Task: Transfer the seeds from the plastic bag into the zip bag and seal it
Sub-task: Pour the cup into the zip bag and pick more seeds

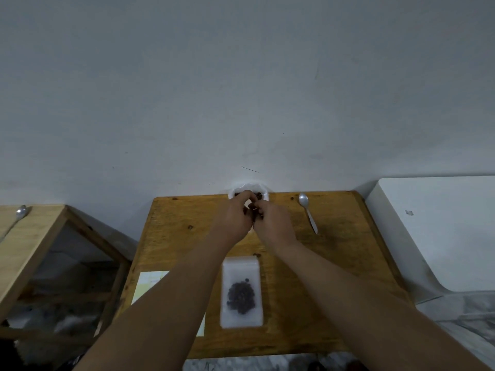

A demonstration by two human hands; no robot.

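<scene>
Your single head-worn wide-angle camera looks forward and down from above the near edge of the wooden table point(348, 223), close over it, facing the grey wall point(241, 89) behind its far edge.

Clear zip bag point(241, 267) lying flat, dark seeds point(241, 296) clustered inside, crumpled white plastic bag point(248, 188) well beyond it, holding more seeds.

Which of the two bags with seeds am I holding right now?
The farther one, the plastic bag, gripped by left hand and right hand; the zip bag lies flat, nearer, untouched.
</scene>
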